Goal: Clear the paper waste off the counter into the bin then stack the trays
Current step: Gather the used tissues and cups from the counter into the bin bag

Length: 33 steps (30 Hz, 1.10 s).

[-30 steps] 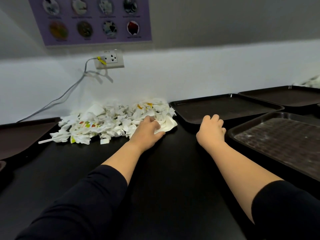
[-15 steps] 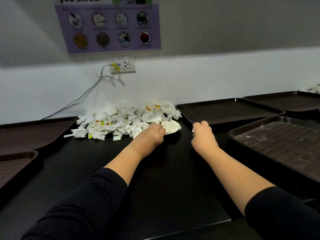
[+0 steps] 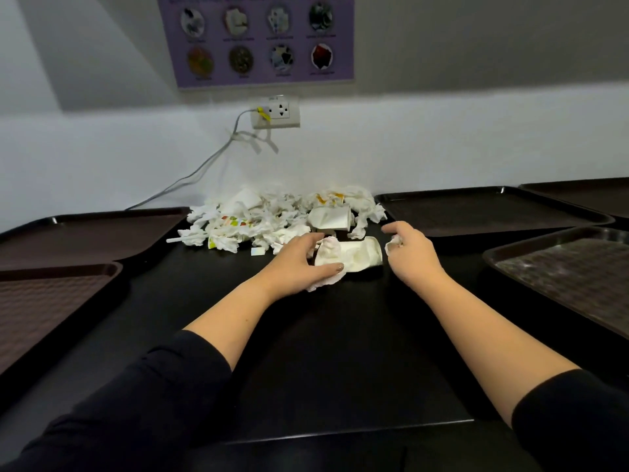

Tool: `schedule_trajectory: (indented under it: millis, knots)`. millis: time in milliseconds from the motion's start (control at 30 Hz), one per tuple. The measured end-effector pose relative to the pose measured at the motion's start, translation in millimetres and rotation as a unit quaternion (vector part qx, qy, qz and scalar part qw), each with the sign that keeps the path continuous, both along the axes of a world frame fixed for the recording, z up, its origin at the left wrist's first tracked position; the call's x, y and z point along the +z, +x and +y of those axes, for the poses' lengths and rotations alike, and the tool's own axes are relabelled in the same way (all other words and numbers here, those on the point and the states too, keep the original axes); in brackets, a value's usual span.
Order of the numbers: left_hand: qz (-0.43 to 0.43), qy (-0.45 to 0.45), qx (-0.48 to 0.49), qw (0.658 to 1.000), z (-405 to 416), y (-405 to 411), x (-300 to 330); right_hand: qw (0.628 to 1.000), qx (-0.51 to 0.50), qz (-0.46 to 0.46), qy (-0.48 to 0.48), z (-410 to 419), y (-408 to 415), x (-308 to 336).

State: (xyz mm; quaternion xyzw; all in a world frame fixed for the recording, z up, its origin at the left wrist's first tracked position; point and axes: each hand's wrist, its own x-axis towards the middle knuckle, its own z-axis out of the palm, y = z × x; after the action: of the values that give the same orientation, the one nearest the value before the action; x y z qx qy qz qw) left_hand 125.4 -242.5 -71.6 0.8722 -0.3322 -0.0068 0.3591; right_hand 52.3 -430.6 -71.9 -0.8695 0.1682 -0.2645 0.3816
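A heap of crumpled white paper waste [image 3: 272, 218] lies on the black counter [image 3: 340, 352] against the back wall. My left hand [image 3: 299, 264] grips a crushed white paper cup [image 3: 357, 255] and a crumpled napkin at the heap's near edge. My right hand [image 3: 408, 250] is just right of the cup and holds a small wad of paper [image 3: 393, 243] in its curled fingers. Dark brown trays lie on both sides: two at the left [image 3: 92, 233] [image 3: 41, 301], several at the right [image 3: 483, 212] [image 3: 565, 267]. No bin is in view.
A wall socket [image 3: 277, 112] with a grey cable [image 3: 190, 178] sits above the heap, below a purple poster [image 3: 258, 39]. The counter's front edge [image 3: 340, 432] runs below my forearms.
Both hands drew back from the heap toward me. The left hand pulled the crushed cup and napkin out of the pile; the right hand picked up a small wad.
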Motion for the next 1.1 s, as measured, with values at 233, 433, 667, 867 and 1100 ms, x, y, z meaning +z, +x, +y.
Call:
schedule_trajectory:
  millis: [233,433,667,867,1100]
  knots:
    - [0.126,-0.072,0.109,0.983,-17.4,11.7,0.7,0.996,0.035,0.031,0.080,10.0,9.3,-0.5]
    - [0.141,-0.059,0.074,0.986,-11.1,5.6,5.1,0.989,0.043,0.005,0.144,19.0,2.6,-1.0]
    - [0.135,-0.107,0.093,0.981,24.3,-19.8,11.4,0.977,0.073,-0.036,0.198,55.1,-16.2,12.7]
    - [0.018,-0.065,0.158,0.985,101.8,-57.1,32.3,0.966,0.146,-0.045,0.207,120.9,-33.0,29.8]
    - [-0.097,0.003,0.281,0.955,223.6,-115.4,67.5,0.948,0.257,-0.054,0.182,232.1,-52.9,53.6]
